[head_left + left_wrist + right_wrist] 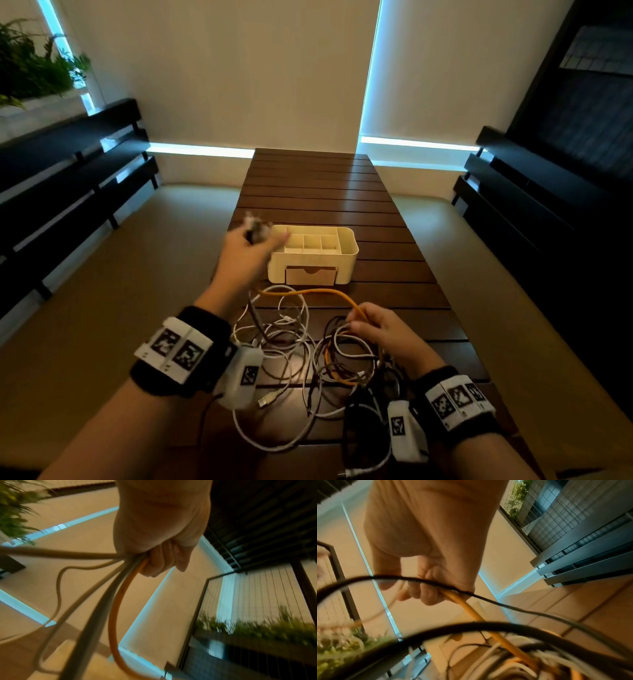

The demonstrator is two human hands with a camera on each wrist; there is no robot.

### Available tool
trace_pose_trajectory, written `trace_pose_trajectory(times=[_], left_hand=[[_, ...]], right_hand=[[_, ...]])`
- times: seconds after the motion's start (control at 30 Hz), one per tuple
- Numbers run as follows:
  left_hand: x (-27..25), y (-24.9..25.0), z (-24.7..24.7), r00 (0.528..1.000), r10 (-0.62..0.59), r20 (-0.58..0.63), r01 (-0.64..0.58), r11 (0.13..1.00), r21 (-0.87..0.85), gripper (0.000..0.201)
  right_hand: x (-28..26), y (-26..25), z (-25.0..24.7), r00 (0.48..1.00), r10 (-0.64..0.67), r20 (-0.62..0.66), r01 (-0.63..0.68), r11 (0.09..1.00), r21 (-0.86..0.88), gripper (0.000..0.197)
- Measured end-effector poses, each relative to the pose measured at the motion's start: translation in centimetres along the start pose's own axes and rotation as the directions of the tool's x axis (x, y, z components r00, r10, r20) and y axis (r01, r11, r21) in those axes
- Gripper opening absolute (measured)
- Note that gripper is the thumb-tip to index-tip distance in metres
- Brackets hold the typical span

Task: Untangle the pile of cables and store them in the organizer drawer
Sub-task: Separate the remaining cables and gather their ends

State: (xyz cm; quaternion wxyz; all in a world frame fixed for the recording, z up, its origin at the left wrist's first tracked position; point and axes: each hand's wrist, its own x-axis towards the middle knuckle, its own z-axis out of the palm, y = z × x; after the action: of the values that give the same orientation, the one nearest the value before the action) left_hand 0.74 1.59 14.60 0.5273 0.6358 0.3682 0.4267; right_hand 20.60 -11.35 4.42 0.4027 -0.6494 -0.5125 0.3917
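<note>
A tangle of white, black and orange cables (308, 356) lies on the near part of the wooden table (342, 192). My left hand (251, 241) is raised beside the cream organizer (313, 253), gripping a bundle of cables (109, 574), white ones and the orange cable (116, 615). The orange cable (308, 292) runs across to my right hand (371, 325), which holds it over the pile; its fingers (428, 593) curl round the orange cable (471, 609) with a thin black cable crossing them. The organizer's drawer (311, 275) is pushed in.
The organizer's top has several open compartments (311, 241). Dark benches (68, 192) line both sides, beige floor around the table. A plant (30, 68) stands at the far left. A white USB plug (265, 401) lies near my left wrist.
</note>
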Motion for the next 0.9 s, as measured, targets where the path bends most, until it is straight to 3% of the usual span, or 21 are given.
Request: trace_pose_trajectory(times=[0.03,0.1,0.17,0.23,0.27,0.3,0.37,0.4,0.5,0.57,0.67,0.77,0.83,0.9], left_hand=[[-0.5,-0.8,0.8,0.998,-0.008,0.058,0.005,0.999,0.050,0.011],[-1.2,-2.8,2.2,0.979,-0.055,0.197,0.026,0.989,0.147,0.030],[-1.7,-4.4,3.6,0.925,-0.096,0.368,0.002,0.969,0.249,0.041],[-2.0,-5.2,4.7,0.883,-0.103,0.457,-0.057,0.945,0.323,0.035],[-2.0,-5.5,5.0,0.889,-0.094,0.447,-0.093,0.921,0.378,0.025],[-2.0,-5.5,5.3,0.902,-0.073,0.425,-0.136,0.887,0.442,0.016],[-2.0,-5.7,5.5,0.926,-0.004,0.378,-0.210,0.826,0.522,0.025],[-2.0,-5.8,5.5,0.938,0.020,0.346,-0.200,0.847,0.493,0.028],[-1.6,-4.7,5.2,0.989,0.032,0.147,-0.067,0.970,0.234,0.038],[-1.1,-3.1,4.3,0.999,0.033,-0.021,-0.032,0.999,0.029,0.033],[-0.1,-0.1,2.0,0.970,-0.031,-0.239,-0.053,0.941,-0.334,0.025],[1.3,2.6,-1.5,0.894,-0.098,-0.437,-0.174,0.823,-0.541,0.028],[2.2,3.4,-3.7,0.863,-0.081,-0.499,-0.240,0.803,-0.546,0.032],[2.6,3.0,-4.5,0.876,-0.042,-0.481,-0.166,0.908,-0.383,0.028]], right_hand=[[0.1,-0.6,-0.1,1.000,-0.008,-0.007,0.008,1.000,0.022,0.014],[0.4,-1.7,-0.1,0.998,-0.060,-0.021,0.059,0.998,-0.024,0.022],[0.6,-2.7,0.2,0.990,-0.139,0.004,0.139,0.986,-0.088,0.023],[0.7,-3.2,0.4,0.982,-0.187,-0.004,0.185,0.975,-0.125,0.021],[0.8,-3.3,0.3,0.980,-0.196,-0.022,0.192,0.972,-0.133,0.021],[0.8,-3.4,0.3,0.980,-0.196,-0.038,0.189,0.973,-0.131,0.022],[0.7,-3.4,0.2,0.981,-0.185,-0.053,0.179,0.979,-0.094,0.023],[0.6,-3.1,0.3,0.983,-0.172,-0.058,0.169,0.984,-0.053,0.023],[0.5,-2.1,0.2,0.991,-0.118,-0.069,0.121,0.992,0.040,0.025],[0.6,-1.1,0.2,0.993,-0.105,-0.043,0.107,0.994,0.029,0.026],[0.6,0.2,-0.3,0.997,-0.070,-0.025,0.067,0.993,-0.098,0.026],[0.3,2.2,-1.0,0.998,-0.011,-0.058,-0.001,0.978,-0.210,0.027],[0.2,3.1,-1.4,0.994,0.006,-0.110,-0.031,0.973,-0.227,0.027],[0.3,3.3,-1.6,0.984,-0.002,-0.177,-0.040,0.971,-0.235,0.028]])
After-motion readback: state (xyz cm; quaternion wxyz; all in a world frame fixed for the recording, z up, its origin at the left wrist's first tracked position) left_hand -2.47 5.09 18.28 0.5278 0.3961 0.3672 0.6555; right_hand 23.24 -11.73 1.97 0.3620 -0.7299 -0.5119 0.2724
